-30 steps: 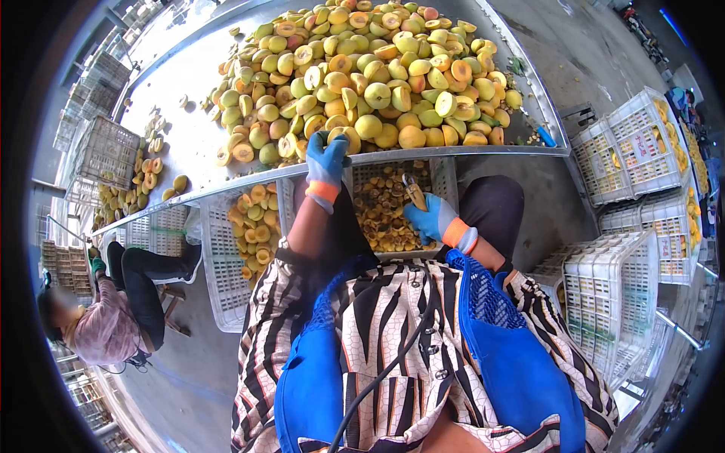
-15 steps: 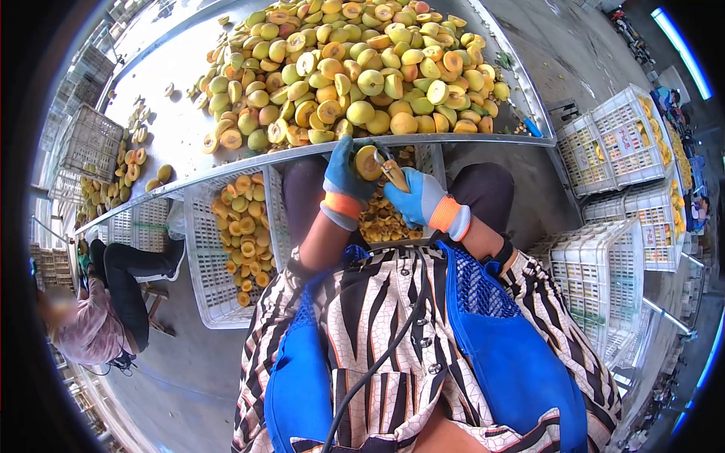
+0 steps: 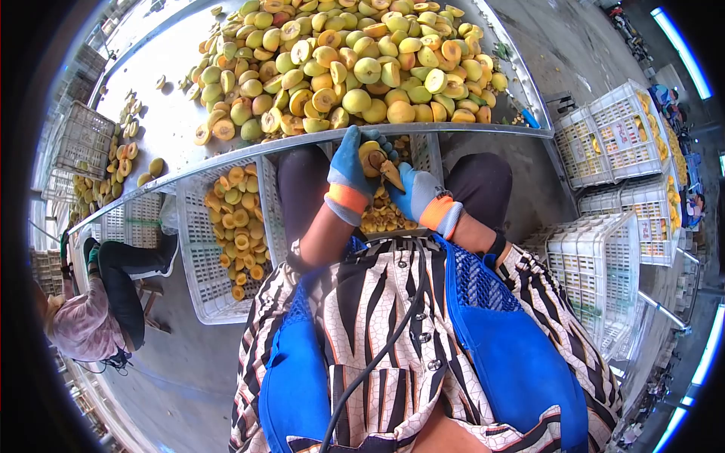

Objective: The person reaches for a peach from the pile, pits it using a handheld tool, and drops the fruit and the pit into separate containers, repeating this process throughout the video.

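My left hand (image 3: 350, 170), in a blue and grey glove with an orange cuff, is closed around a halved yellow fruit (image 3: 370, 157) that looks like a peach or apricot. My right hand (image 3: 420, 193), gloved alike, grips a pitting tool by its wooden handle (image 3: 392, 175). The tool's tip meets the cut face of the fruit, and its metal end is mostly hidden there. Both hands are just below the metal table's front edge (image 3: 302, 141), over a crate with cut fruit (image 3: 375, 219) between my knees.
A large heap of halved fruit (image 3: 355, 68) covers the table, with a blue-handled tool (image 3: 530, 118) at its right corner. A white crate of pitted halves (image 3: 202, 260) stands at my left. Stacked crates (image 3: 593, 272) stand at right. Another person (image 3: 94, 313) sits at far left.
The tool's metal end has gone from showing above the fruit to being mostly hidden at its cut face. My hands have drawn closer together. The view has shifted slightly.
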The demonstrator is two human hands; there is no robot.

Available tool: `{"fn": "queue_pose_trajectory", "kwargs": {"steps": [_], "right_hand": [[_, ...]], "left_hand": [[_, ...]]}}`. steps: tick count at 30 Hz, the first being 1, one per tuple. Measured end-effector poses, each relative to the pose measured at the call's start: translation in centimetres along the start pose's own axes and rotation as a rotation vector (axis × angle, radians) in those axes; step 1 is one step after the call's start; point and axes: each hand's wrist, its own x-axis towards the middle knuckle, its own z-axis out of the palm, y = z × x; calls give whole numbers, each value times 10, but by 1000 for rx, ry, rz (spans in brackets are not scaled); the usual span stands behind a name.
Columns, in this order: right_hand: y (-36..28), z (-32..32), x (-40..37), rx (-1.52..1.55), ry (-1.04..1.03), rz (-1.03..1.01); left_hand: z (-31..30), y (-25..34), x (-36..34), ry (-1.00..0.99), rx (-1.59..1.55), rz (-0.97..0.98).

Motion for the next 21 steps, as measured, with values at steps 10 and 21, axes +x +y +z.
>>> {"fn": "queue_pose_trajectory", "kwargs": {"steps": [10, 21], "right_hand": [[14, 29, 2, 113, 98, -10], [41, 31, 4, 51, 4, -44]], "left_hand": [[5, -8, 5, 79, 250, 97], [-12, -21, 8, 52, 349, 120]]}}
